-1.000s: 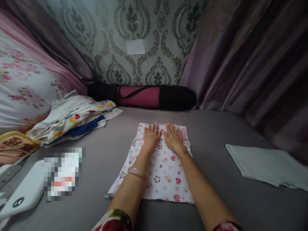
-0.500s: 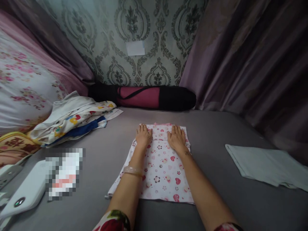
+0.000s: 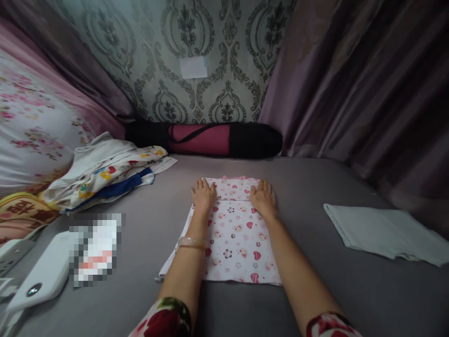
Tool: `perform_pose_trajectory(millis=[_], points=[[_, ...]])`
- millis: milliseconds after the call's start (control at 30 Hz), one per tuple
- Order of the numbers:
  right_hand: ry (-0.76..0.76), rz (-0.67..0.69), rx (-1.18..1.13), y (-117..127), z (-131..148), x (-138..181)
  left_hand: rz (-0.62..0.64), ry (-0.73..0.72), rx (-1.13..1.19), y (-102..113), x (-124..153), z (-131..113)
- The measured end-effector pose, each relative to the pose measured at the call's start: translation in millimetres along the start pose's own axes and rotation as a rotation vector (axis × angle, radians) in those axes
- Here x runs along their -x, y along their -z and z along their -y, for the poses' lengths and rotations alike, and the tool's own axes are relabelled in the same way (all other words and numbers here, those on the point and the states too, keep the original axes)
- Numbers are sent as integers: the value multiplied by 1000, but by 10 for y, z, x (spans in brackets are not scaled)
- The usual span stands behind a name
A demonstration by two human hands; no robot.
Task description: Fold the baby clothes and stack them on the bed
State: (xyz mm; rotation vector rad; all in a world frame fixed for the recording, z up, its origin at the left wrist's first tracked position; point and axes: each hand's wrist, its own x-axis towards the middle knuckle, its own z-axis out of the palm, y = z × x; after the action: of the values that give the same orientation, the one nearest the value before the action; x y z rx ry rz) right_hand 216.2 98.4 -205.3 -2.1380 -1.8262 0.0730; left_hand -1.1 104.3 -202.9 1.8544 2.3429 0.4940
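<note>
A small white garment with pink hearts and flowers point(image 3: 233, 234) lies folded flat on the grey bed sheet point(image 3: 308, 206). My left hand point(image 3: 202, 195) lies flat, fingers stretched out, on the garment's far left corner. My right hand point(image 3: 264, 199) presses flat on the far right corner. Both palms face down and hold nothing. A pale bangle point(image 3: 191, 242) sits on my left wrist.
A pile of printed clothes point(image 3: 105, 171) lies at the left beside a floral pillow point(image 3: 31, 135). A folded pale green cloth point(image 3: 382, 229) lies at the right. A pink and black rolled bag point(image 3: 210, 139) rests against the wall. A white device point(image 3: 42, 271) sits near left.
My hands have slid apart from the middle of the garment's far edge out to its two corners, staying flat on the cloth.
</note>
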Motion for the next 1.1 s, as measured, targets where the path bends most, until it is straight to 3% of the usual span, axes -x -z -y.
perform_pose_trajectory(millis=[100,167,333,433,533,600,767,933,1100], points=[[-33,121,-95,160,-8,-27,-9,-14,17,54,2,9],[-28,184,-109,296,-12,3,48,-18,25,121,-21,21],[234,252,18,445,38,357,177,-54,-7,326,-16,87],[386,258,50,389,67,616,190,-235,-45,396,158,183],[426,256,58,350,72,744,234,-514,-112,399,385,321],[422,259,68,364,100,759,239,-607,-141,393,490,406],[485,210,63,393,429,778,154,-575,-178,413,560,460],[500,297,-14,255,780,862,224,-487,-161,351,528,435],[495,335,-31,260,620,932,240,-513,-167,390,562,465]])
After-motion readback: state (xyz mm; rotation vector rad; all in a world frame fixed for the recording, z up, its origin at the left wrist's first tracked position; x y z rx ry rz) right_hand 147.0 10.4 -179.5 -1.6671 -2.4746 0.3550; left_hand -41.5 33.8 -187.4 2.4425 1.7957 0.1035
